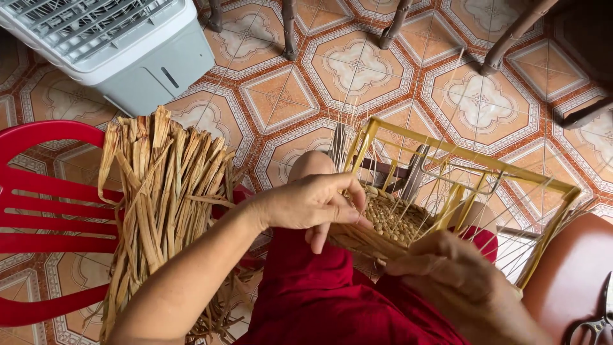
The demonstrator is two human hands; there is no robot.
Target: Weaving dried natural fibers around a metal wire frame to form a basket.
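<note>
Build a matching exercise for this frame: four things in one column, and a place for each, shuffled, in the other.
Things:
1. bundle of dried straw
2. scissors
3. white cooler unit
4. yellow frame

Places:
A. at the lower right edge, on a brown surface
B. on the tiled floor, at the upper left
C. on the red plastic chair, to the left of the left hand
D. on the lap, strung with thin strings, with a woven basket base inside it and both hands at it

Pairs: 1-C, 2-A, 3-B, 4-D
</note>
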